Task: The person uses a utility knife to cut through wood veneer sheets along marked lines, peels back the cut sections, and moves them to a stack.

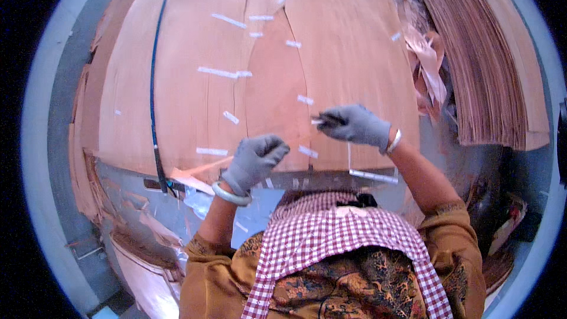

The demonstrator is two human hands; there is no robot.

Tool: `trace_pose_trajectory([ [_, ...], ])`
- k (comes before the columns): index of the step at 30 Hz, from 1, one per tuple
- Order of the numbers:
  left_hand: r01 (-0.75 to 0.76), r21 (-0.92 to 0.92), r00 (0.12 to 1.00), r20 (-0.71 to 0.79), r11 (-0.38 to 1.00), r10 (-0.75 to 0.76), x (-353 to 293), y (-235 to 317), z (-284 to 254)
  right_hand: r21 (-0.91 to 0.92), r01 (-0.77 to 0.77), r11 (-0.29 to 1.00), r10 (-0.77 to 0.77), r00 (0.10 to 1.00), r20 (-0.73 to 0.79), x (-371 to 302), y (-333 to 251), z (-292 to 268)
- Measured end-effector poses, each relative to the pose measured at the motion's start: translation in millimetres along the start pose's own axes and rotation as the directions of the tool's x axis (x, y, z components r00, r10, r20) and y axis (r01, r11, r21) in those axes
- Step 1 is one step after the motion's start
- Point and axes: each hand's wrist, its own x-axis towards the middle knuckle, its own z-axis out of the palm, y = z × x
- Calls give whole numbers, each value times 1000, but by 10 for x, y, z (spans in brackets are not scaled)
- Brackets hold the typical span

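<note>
Both my hands wear grey gloves, with a light bangle on each wrist. My right hand is over the wood veneer sheet, its darkened fingertips pinched on a short piece of white tape. Near the sheet's front edge, my left hand is closed, the fingers curled in; what they hold, if anything, is hidden. A dark seam runs up the veneer between my hands. Short white tape strips lie across it, and a longer tape strip sits farther left.
A long dark rod lies along the sheet's left side. To the right stands a thick stack of brown veneer, with torn veneer scraps beside it. White tape hangs at the front edge. More scraps lie at lower left.
</note>
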Motion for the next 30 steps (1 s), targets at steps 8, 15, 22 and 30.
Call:
trace_pose_trajectory([
  [8,-177,225,983,0,958,181,238,223,-41,-267,61,962,-46,997,62,225,-143,-366],
  [15,-375,416,824,-259,828,503,491,353,32,-403,-72,913,-66,946,-318,697,-136,-814],
  [22,-93,829,861,-212,552,463,618,49,-258,748,-103,655,206,977,-47,935,81,-1366],
  [30,-166,-607,968,-252,777,10,1530,466,-241,697,-126,706,104,992,74,1434,-164,-1346],
])
